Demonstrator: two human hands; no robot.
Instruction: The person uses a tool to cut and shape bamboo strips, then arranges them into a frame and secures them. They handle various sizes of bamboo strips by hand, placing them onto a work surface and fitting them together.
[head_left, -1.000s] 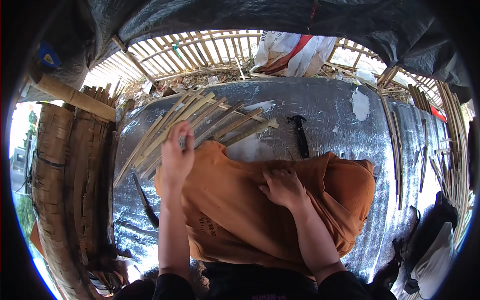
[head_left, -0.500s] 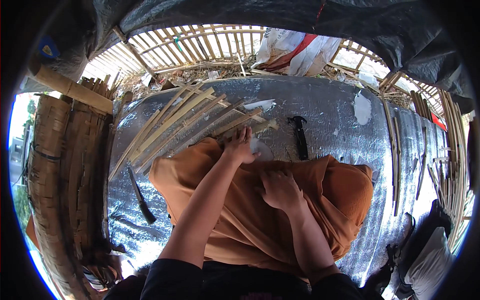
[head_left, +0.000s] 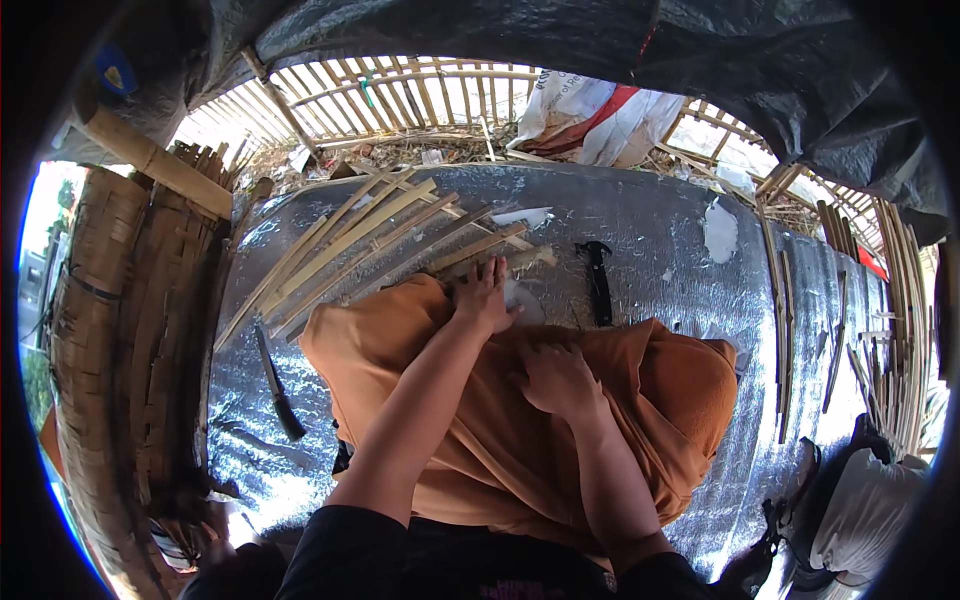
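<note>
An orange-brown cloth (head_left: 450, 420) is draped over my crossed lap. My left hand (head_left: 485, 298) lies at the cloth's far edge with its fingers spread, close to the near ends of some bamboo strips (head_left: 370, 245). My right hand (head_left: 562, 380) rests on the cloth, palm down, thumb apart and fingers slightly bent; I see nothing held in it. Beyond the right hand lies a black-handled, hammer-like tool (head_left: 598, 285). To the left of the cloth is a knife (head_left: 272, 380) with a dark handle.
A silvery foil sheet (head_left: 660, 250) covers the floor. Rolled woven bamboo (head_left: 95, 330) stands at the left. Thin sticks (head_left: 782, 330) lie on the right, beside a pale bag (head_left: 868, 515). A bamboo fence (head_left: 420, 95) and a white-and-red sack (head_left: 600, 115) are at the back.
The view has shifted slightly, so the surroundings sit a little lower. Both hands keep nearly the same places on the cloth.
</note>
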